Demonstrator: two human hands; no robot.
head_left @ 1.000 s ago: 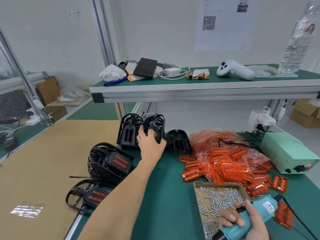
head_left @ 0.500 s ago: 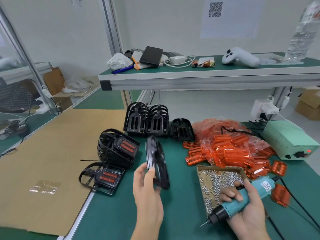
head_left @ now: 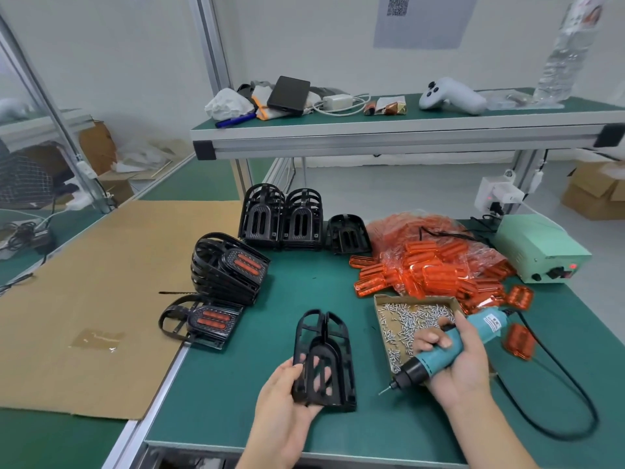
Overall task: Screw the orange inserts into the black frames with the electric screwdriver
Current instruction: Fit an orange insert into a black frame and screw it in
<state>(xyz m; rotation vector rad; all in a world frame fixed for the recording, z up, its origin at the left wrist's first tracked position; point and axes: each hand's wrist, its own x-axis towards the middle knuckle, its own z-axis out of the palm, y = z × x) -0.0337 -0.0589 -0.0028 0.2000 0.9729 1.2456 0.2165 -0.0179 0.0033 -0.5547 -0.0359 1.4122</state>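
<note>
A person's two bare hands work over a green bench top (head_left: pixel 236 384), seen from above. The left hand (head_left: pixel 284 401) holds a black frame (head_left: pixel 323 360) from below and from its left side, thumb along the left edge and fingers showing through the slots. The frame stands tilted, its lower edge near the bench, its arched end pointing away. No orange piece sits in it.

The right hand (head_left: pixel 456 360) is wrapped round a teal electric screwdriver (head_left: pixel 443 350), whose bit points down and left toward the frame, with bare green mat between the two. A black cable (head_left: pixel 554 394) loops from the tool along the right side of the bench.

Just behind the right hand lies a shallow cardboard tray (head_left: pixel 380 309) holding loose silver screws (head_left: pixel 409 316). Beyond it a heap of orange inserts (head_left: pixel 436 269) spills from a clear bag. Two stacks of empty black frames (head_left: pixel 280 218) stand at the back, one single frame beside them. To the left, a stack of frames fitted with orange inserts (head_left: pixel 230 265) rests on the mat, with one more finished frame (head_left: pixel 206 319) at the bench's left edge, beside a cardboard sheet (head_left: pixel 84 272). A pale green power box (head_left: pixel 537 248) sits at the far right. The front edge of the bench runs just below both wrists.
</note>
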